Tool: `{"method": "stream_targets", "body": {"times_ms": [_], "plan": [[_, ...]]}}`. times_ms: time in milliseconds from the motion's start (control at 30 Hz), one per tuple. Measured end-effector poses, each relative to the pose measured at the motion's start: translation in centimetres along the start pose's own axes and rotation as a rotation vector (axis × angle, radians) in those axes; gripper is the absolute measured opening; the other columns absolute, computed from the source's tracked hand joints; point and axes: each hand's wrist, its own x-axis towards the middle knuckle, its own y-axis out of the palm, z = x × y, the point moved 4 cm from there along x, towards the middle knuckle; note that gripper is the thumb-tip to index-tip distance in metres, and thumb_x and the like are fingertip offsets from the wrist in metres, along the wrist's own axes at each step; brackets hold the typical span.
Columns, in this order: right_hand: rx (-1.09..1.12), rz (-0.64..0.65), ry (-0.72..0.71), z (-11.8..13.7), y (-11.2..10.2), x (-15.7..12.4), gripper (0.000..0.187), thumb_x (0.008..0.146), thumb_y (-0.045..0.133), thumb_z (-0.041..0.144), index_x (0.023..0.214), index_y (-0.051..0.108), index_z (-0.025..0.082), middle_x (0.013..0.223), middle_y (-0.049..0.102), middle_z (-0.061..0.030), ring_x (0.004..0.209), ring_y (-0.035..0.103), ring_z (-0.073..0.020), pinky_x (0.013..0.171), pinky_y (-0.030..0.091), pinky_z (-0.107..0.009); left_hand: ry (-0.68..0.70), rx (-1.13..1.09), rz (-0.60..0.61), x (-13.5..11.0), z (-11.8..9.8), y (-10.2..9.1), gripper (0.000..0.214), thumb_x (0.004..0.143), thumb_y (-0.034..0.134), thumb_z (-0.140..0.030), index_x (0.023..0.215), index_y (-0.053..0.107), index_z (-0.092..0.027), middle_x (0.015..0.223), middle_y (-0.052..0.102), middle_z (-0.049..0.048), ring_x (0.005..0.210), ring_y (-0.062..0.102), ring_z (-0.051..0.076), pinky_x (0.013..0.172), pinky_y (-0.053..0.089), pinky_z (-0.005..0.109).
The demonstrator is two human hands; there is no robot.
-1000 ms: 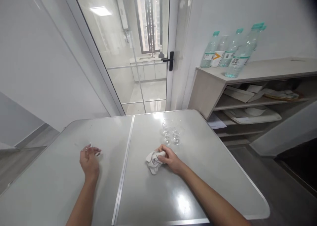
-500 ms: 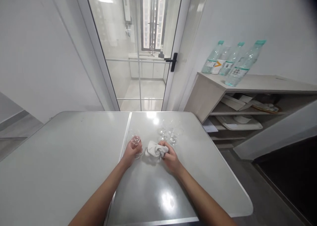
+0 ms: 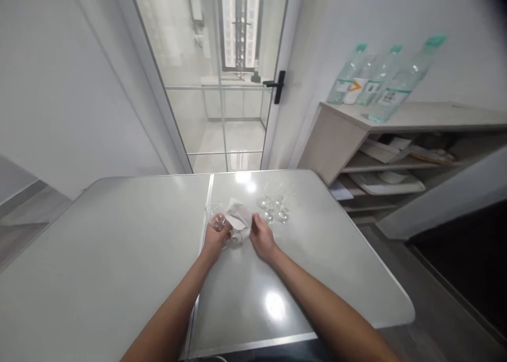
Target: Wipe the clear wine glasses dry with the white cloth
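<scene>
My left hand (image 3: 215, 238) is closed around a small clear stemmed glass (image 3: 215, 216), held just above the grey table (image 3: 119, 246) near its centre seam. My right hand (image 3: 261, 237) grips a pale grey cloth (image 3: 238, 218) and holds it against the glass's right side. Several more clear stemmed glasses (image 3: 277, 206) stand together on the table just right of my hands.
A glass door (image 3: 225, 87) with a black handle stands behind the table. To the right is a low open shelf unit (image 3: 396, 140) with several plastic water bottles (image 3: 380, 76) on top and papers inside. The table's rounded right edge borders dark floor.
My left hand has raised the glass off the table. My right hand has lifted the cloth and brought it up against the glass. The view has shifted slightly.
</scene>
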Motion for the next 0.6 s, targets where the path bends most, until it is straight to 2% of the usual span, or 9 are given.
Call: {"method": "stream_targets", "body": {"times_ms": [67, 133, 233, 300, 367, 467, 600], "plan": [[0.066, -0.013, 0.009, 0.3, -0.4, 0.0, 0.044, 0.090, 0.069, 0.066, 0.088, 0.072, 0.022, 0.082, 0.069, -0.0023, 0.080, 0.061, -0.0201, 0.069, 0.050, -0.029, 0.004, 0.023, -0.021, 0.2, 0.1, 0.0, 0.038, 0.074, 0.086, -0.039, 0.089, 0.057, -0.020, 0.061, 0.052, -0.0092, 0.045, 0.037, 0.004, 0.045, 0.031, 0.017], [0.054, 0.064, 0.054, 0.5, -0.2, 0.0, 0.046, 0.085, 0.075, 0.066, 0.099, 0.074, 0.022, 0.090, 0.073, -0.0039, 0.083, 0.063, -0.0211, 0.069, 0.051, -0.030, 0.009, 0.083, -0.023, 0.3, 0.0, 0.1, 0.037, 0.071, 0.087, -0.034, 0.088, 0.056, -0.021, 0.059, 0.052, -0.0097, 0.045, 0.040, 0.006, 0.046, 0.033, 0.018], [-0.034, 0.135, 0.058, 0.7, 0.3, -0.1, 0.048, 0.075, 0.089, 0.049, 0.111, 0.074, 0.020, 0.101, 0.077, -0.0053, 0.088, 0.067, -0.0221, 0.075, 0.052, -0.029, 0.023, 0.131, -0.013, 0.3, -0.2, 0.3, 0.038, 0.068, 0.088, -0.032, 0.086, 0.056, -0.021, 0.057, 0.050, -0.0098, 0.046, 0.043, 0.006, 0.047, 0.034, 0.018], [-0.037, 0.081, -0.012, 0.9, 0.3, 0.0, 0.041, 0.075, 0.090, 0.038, 0.109, 0.075, 0.020, 0.102, 0.078, -0.0045, 0.090, 0.069, -0.0222, 0.080, 0.052, -0.030, 0.032, 0.090, 0.006, 0.3, -0.4, 0.3, 0.038, 0.071, 0.088, -0.037, 0.087, 0.058, -0.021, 0.056, 0.047, -0.0100, 0.044, 0.040, 0.005, 0.047, 0.033, 0.018], [0.022, -0.007, -0.075, 1.2, 0.0, 0.2, 0.036, 0.079, 0.086, 0.038, 0.109, 0.075, 0.021, 0.102, 0.078, -0.0044, 0.091, 0.070, -0.0232, 0.082, 0.053, -0.032, 0.036, 0.041, 0.011, 0.4, -0.6, 0.3, 0.038, 0.077, 0.086, -0.043, 0.087, 0.058, -0.021, 0.056, 0.043, -0.0101, 0.043, 0.036, 0.005, 0.048, 0.034, 0.019], [0.082, -0.118, -0.089, 1.6, -0.7, 0.6, 0.039, 0.080, 0.083, 0.043, 0.112, 0.073, 0.022, 0.101, 0.078, -0.0049, 0.094, 0.071, -0.0256, 0.079, 0.054, -0.033, 0.036, 0.023, -0.007, 0.4, -0.7, 0.2, 0.039, 0.080, 0.085, -0.047, 0.083, 0.056, -0.020, 0.063, 0.048, -0.0080, 0.044, 0.035, 0.003, 0.048, 0.034, 0.019], [0.076, -0.115, -0.083, 2.0, -1.1, 0.6, 0.033, 0.080, 0.081, 0.039, 0.106, 0.071, 0.022, 0.096, 0.076, -0.0042, 0.093, 0.070, -0.0250, 0.077, 0.054, -0.032, 0.021, -0.036, 0.030, 0.3, -1.2, 0.6, 0.040, 0.080, 0.087, -0.042, 0.081, 0.054, -0.019, 0.067, 0.050, -0.0076, 0.044, 0.035, 0.002, 0.049, 0.037, 0.019]]}}
